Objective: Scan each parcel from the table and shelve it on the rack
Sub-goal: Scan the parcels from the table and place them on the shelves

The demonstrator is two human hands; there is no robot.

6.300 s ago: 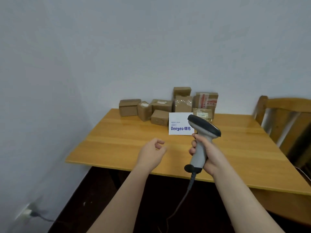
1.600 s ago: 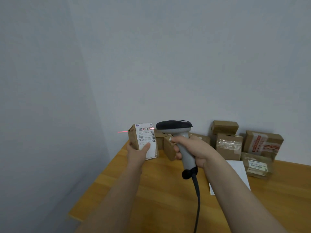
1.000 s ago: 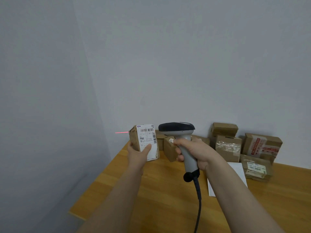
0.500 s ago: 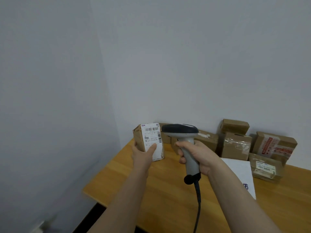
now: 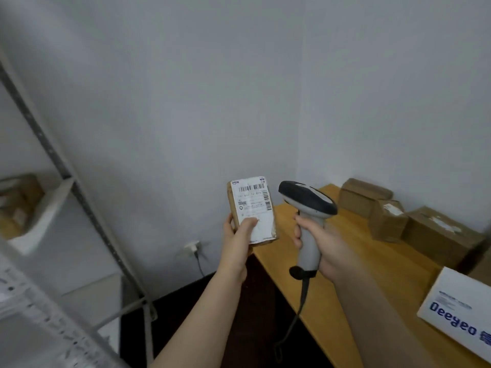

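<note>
The left grip (image 5: 236, 243) clasps a labelled parcel (image 5: 252, 205) upright. The right grip (image 5: 326, 243) grasps the scanner (image 5: 308, 199) just beside it.

Wooden table (image 5: 393, 266): 3 brown cardboard boxes (image 5: 388, 221) in a row along the far edge; white Deeyeo box (image 5: 457, 309) nearer the front edge. Rack shelf (image 5: 39, 216): blurred brown parcels (image 5: 18, 197).

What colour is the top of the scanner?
Black, on a pale grey scanner; head view.
</note>
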